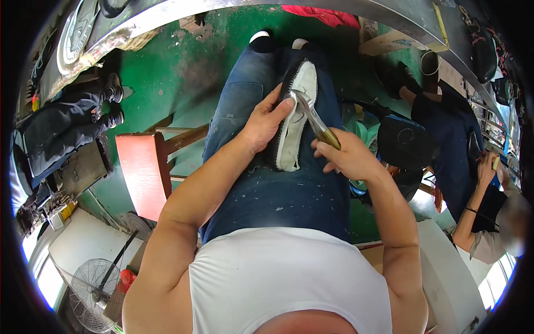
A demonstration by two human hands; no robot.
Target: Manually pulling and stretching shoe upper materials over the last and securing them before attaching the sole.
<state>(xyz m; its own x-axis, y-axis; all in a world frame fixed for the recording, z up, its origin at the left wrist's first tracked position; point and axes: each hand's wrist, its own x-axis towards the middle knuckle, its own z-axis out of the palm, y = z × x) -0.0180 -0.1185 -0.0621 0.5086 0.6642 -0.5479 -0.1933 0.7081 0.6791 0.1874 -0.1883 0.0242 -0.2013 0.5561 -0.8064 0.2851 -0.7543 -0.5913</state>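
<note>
A dark shoe upper with a white underside [290, 150] lies bottom up along my thighs, its edges drawn inward around the rim. My left hand [263, 123] is closed on the shoe's left side near the middle, thumb pressed on the white underside. In my right hand [351, 156] are metal pliers [312, 118] with olive-yellow handles, the fingers partly curled around them. The pliers' jaws meet the shoe at its middle, just beside my left thumb. Whether they pinch material there is too small to tell.
A curved metal workbench edge [384, 16] runs across the far side. A red-padded wooden chair [142, 172] stands at the left, with a standing fan [95, 292] below it. Other people sit at both sides; one person's hand [487, 167] shows at the right.
</note>
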